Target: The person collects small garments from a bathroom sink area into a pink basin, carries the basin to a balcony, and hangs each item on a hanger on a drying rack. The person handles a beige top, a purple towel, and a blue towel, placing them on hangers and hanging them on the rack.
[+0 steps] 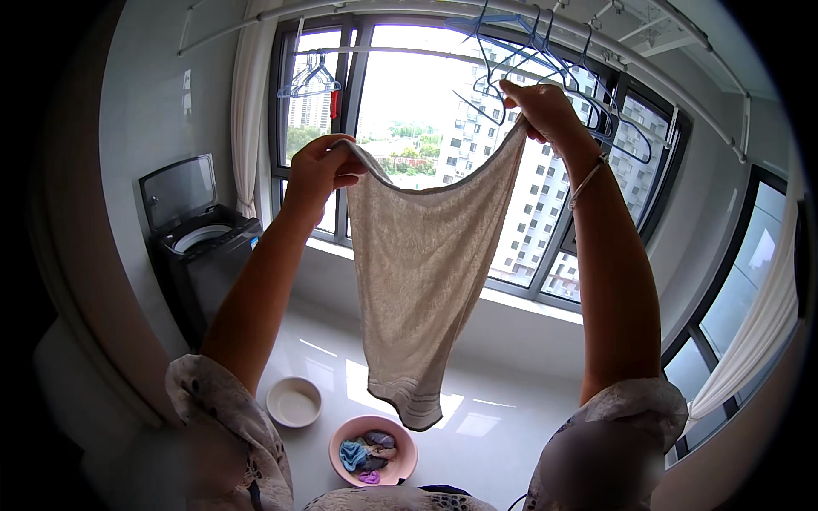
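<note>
A beige towel [417, 255] with a dark edging hangs down in front of me, its top edge sagging between my two raised hands. My left hand [319, 176] pinches one upper corner. The other upper corner is in my right hand [550, 119], held higher, close beside several blue hangers [545, 53]. Whether my right fingers also touch a hanger, I cannot tell. Below the towel, a pink basin [409, 464] on the floor holds crumpled wet-looking cloths [366, 453] in blue, grey and purple.
Overhead runs a white drying rail [409, 10]; more blue hangers [311, 83] hang at its left part. A dark top-loading washing machine [204, 255] stands at left with its lid raised. A white basin [294, 402] sits on the floor. Behind are a large window [400, 102] and curtains [249, 119].
</note>
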`<state>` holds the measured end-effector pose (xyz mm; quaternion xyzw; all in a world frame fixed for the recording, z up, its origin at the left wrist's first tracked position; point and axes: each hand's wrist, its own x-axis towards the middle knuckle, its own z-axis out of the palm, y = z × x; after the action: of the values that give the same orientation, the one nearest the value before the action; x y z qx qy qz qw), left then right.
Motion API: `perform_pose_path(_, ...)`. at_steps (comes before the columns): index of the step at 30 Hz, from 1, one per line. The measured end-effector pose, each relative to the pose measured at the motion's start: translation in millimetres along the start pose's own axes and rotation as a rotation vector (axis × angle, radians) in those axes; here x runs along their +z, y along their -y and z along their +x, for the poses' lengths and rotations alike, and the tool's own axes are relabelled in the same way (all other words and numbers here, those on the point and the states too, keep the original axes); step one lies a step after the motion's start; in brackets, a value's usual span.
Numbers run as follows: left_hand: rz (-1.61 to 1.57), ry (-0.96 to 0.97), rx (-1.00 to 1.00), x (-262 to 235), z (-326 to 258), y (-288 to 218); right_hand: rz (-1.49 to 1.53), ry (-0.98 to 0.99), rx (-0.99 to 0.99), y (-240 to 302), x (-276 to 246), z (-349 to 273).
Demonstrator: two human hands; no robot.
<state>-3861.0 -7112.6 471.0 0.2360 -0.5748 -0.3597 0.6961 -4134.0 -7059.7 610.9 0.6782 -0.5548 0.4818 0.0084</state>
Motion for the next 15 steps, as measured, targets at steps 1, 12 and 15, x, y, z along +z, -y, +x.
perform_pose_path(1,0.002,0.004,-0.003,-1,0,2,-0.035,-0.004,0.003,-1,4,2)
perform_pose_path(12,-0.01,-0.038,-0.058,-11,-11,7,-0.234,-0.058,0.009,-13,35,36)
perform_pose_path(15,-0.004,-0.028,-0.047,-18,-13,8,-0.287,-0.111,-0.12,-18,39,46)
